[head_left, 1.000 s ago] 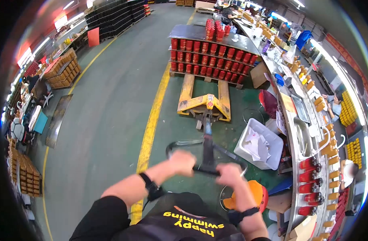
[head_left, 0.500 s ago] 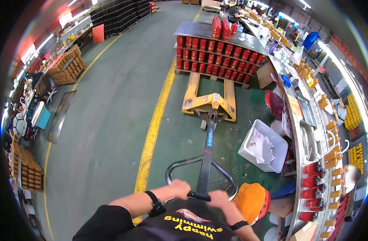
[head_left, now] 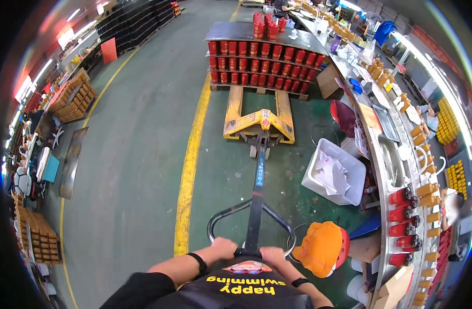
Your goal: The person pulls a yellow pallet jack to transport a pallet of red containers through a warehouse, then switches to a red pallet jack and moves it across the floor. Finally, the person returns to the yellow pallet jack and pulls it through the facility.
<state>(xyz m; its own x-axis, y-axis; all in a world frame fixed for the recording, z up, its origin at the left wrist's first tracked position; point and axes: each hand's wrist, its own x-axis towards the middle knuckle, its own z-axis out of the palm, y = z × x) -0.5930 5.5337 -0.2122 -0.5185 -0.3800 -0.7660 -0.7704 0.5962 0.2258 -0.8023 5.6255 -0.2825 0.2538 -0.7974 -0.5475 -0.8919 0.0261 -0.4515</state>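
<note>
My left hand [head_left: 224, 247] is closed round the left part of the black crossbar at the end of a pallet jack handle [head_left: 253, 221]. Gripping the same bar farther right is my right hand [head_left: 273, 254]; both hands are close to my shirt. The handle slopes away from me to the yellow pallet jack [head_left: 265, 123]. Its two forks point at a wooden pallet [head_left: 260, 90] and meet its near edge; how far they reach under it is hidden. Several layers of red cans [head_left: 254, 65] are stacked on the pallet, with boards between them.
A white bin [head_left: 359, 180] of paper scraps and a stool with an orange cover [head_left: 321, 250] stand to my right, beside a long workbench [head_left: 385, 216] with red cans. A yellow floor line [head_left: 192, 170] runs left of the jack. People sit at benches on both sides.
The pallet, jack and bench have shifted left and up in view. The handle's crossbar and both hands are now nearer my torso, with the grip kept.
</note>
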